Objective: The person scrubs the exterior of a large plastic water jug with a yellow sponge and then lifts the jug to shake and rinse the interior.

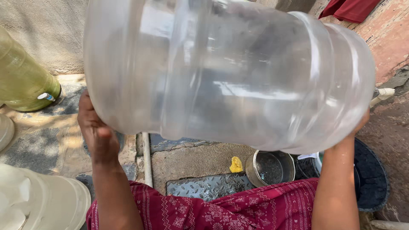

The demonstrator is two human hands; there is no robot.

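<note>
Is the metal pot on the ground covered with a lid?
No, the round metal pot beside the yellow sponge stands open, and its wet inner bottom shows.

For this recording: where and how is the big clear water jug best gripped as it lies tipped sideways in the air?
Probably at both ends, palms pressing inward. The clear jug lies on its side, too wide and smooth for one hand. The left hand cups one end from below and the right hand braces the other, rounded end; its ridged bands may give some purchase.
</note>
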